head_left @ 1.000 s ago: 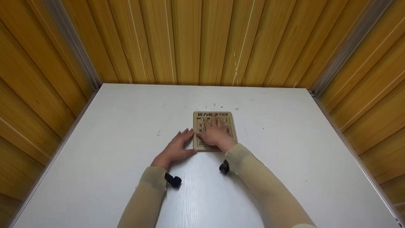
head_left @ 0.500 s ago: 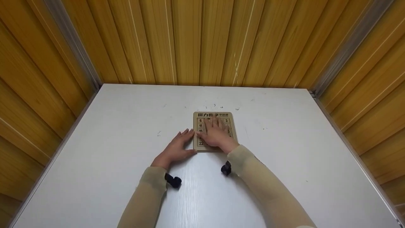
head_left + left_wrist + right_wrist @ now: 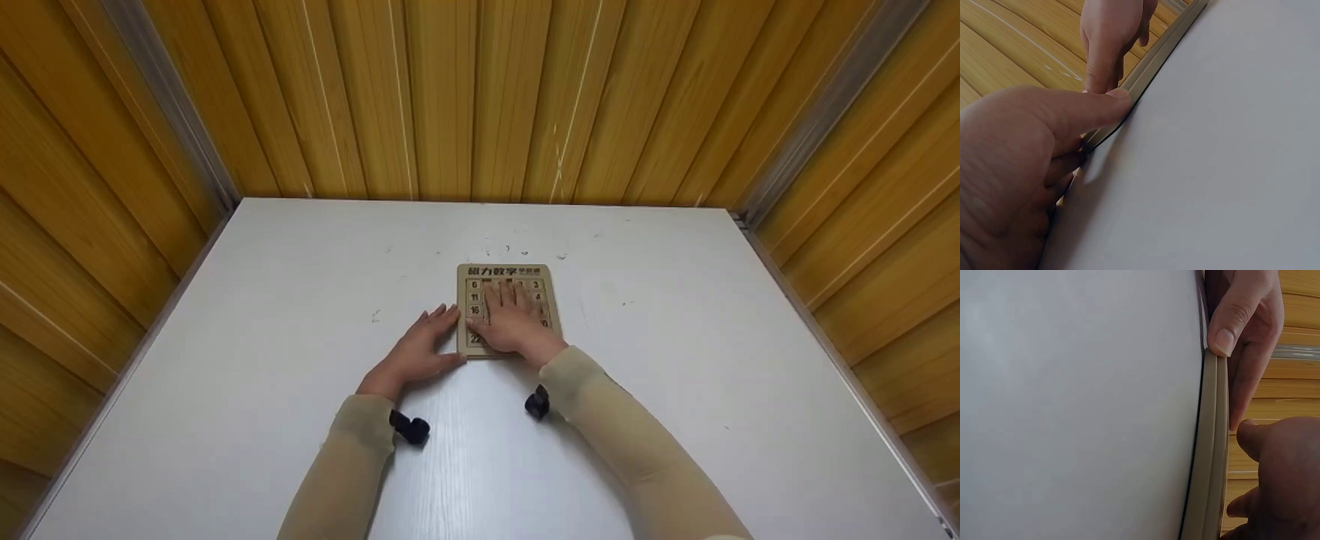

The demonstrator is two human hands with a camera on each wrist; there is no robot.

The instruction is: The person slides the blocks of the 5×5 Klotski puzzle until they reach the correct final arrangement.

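Observation:
A beige number slide puzzle lies flat on the white table, dark characters printed across its top. Numbered tiles such as 6, 11 and 16 show at its left columns. My right hand is spread over the middle tiles, fingertips on the upper rows, and hides many of them. Along the puzzle's left side rest the fairly straight fingers of my left hand. Its thumb touches the near left corner in the left wrist view. The right wrist view shows the puzzle's layered edge under that thumb.
The white table extends around the puzzle, with small dark marks on its surface. Wood-patterned panels enclose its back and sides. A small black camera sits at the left wrist, another at the right.
The 6 tile has slid left into the top left corner. My right fingertips have drawn slightly back toward me, uncovering more of the heading and right-hand tiles. My left hand stays in place.

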